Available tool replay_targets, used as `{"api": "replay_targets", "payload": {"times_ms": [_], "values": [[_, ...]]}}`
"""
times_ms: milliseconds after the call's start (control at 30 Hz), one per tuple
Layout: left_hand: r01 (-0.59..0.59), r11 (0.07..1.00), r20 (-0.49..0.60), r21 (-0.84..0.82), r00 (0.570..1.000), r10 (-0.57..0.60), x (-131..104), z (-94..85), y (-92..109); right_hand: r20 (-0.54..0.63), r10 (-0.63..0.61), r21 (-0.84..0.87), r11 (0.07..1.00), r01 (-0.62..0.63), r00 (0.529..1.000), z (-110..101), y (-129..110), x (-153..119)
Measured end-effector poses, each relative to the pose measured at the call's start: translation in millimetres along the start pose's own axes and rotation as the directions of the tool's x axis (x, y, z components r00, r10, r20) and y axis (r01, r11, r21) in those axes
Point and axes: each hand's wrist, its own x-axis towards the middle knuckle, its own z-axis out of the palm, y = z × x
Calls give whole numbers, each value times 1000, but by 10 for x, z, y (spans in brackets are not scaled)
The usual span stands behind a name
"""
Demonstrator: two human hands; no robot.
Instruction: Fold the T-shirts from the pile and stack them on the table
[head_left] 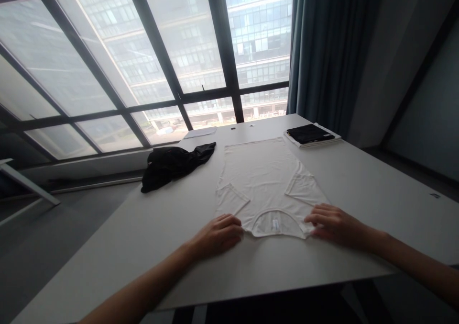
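A white T-shirt [258, 175] lies spread flat on the white table, its collar toward me and its hem toward the window. Both short sleeves are laid inward over the body, and a small label shows inside the neckline. My left hand [221, 234] is at the shoulder left of the collar, fingers curled together on the fabric edge. On the other shoulder, my right hand [332, 224] pinches the cloth between thumb and fingers. The fingertips of both hands are partly hidden.
A crumpled black garment [175, 163] hangs partly over the table's left edge. Folded black and white garments [310, 133] are stacked at the back right. Flat white cloth or paper [201, 132] lies at the back left. A blue curtain [322, 51] hangs beside the windows.
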Motion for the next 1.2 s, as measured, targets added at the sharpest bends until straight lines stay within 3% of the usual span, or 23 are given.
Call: {"api": "replay_targets", "payload": {"times_ms": [167,333,500,633,767,867,1000,1200], "values": [[49,999,-41,-5,998,-50,9,17,-4,56,-51,-74,996,55,997,-17,-6,4],[42,998,-103,45,994,-37,-35,48,-68,3,-24,-145,989,25,1000,-3,-90,5],[55,998,-149,2,987,-54,20,21,-82,-101,139,-37,989,-143,985,-21,-111,46],[127,986,-159,-109,977,-144,169,-73,-124,-177,314,55,950,-309,933,-67,-51,170],[216,960,-176,-177,953,-246,369,-245,-287,-224,411,33,909,-415,884,-135,66,363],[351,915,-123,-199,917,-379,524,-427,-500,-191,456,30,888,-459,869,-226,206,544],[532,809,21,-251,838,-545,723,-658,-859,-100,474,55,881,-470,875,-377,477,817],[680,583,269,-444,722,-638,983,-771,-1412,-34,476,13,879,-476,879,-446,983,1231]]}}
